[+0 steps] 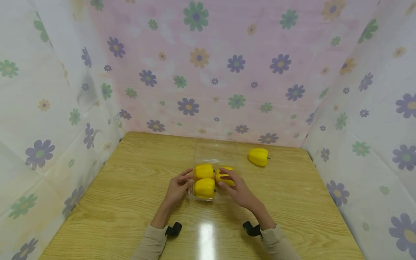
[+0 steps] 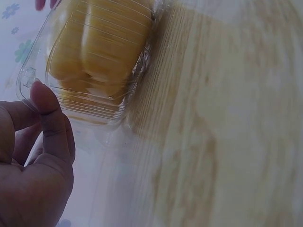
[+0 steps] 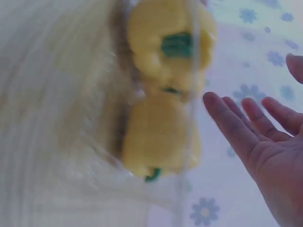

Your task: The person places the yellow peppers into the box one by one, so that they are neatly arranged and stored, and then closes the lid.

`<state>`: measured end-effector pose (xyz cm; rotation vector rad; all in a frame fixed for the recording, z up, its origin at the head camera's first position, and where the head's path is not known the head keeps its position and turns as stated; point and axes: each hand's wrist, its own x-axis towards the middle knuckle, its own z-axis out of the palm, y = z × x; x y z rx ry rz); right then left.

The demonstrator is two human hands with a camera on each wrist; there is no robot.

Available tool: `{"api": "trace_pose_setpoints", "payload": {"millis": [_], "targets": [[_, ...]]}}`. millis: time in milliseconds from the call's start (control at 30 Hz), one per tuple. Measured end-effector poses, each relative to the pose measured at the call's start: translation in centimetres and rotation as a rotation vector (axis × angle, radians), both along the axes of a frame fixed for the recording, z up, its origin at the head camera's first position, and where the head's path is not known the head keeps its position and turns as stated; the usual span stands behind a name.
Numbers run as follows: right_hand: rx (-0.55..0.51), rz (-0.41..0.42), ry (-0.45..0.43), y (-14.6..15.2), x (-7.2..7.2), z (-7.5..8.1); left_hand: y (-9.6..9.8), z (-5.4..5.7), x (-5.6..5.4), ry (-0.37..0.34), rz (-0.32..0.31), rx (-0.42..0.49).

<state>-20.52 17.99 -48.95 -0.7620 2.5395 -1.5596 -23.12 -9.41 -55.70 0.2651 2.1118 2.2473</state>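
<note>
A clear plastic clamshell container point(image 1: 216, 151) lies on the table with its lid folded back. Inside it are three yellow bell peppers: one at back left point(image 1: 203, 171), one at front left point(image 1: 204, 188) and one on the right point(image 1: 221, 178), partly hidden by fingers. At the container's left side, my left hand point(image 1: 176, 188) pinches the rim point(image 2: 27, 79) between thumb and finger, as the left wrist view shows. My right hand point(image 1: 239, 190) hovers over the right pepper, fingers spread; the right wrist view shows the fingers point(image 3: 232, 125) apart from the peppers.
Another yellow bell pepper point(image 1: 258, 157) lies on the wooden table point(image 1: 276, 195), right of the container near the back edge. Flower-patterned cloth point(image 1: 214, 83) encloses the table at the back and both sides. Black devices point(image 1: 173, 229) are strapped to both wrists.
</note>
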Motion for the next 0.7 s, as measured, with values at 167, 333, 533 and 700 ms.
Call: {"api": "trace_pose_setpoints", "payload": {"millis": [167, 333, 533, 700], "targets": [[-0.148, -0.101, 0.103, 1.7, -0.5, 0.5, 0.0, -0.1, 0.0, -0.004, -0.003, 0.008], [-0.287, -0.262, 0.183, 3.8, -1.6, -0.5, 0.0, -0.1, 0.1, -0.004, -0.001, 0.012], [-0.362, -0.505, 0.099, 6.8, -2.6, -2.5, 0.1, 0.0, 0.0, 0.011, 0.001, 0.014], [-0.359, -0.635, 0.017, 9.3, -3.1, -3.8, 0.0, -0.1, -0.1, 0.016, -0.006, 0.019]]}}
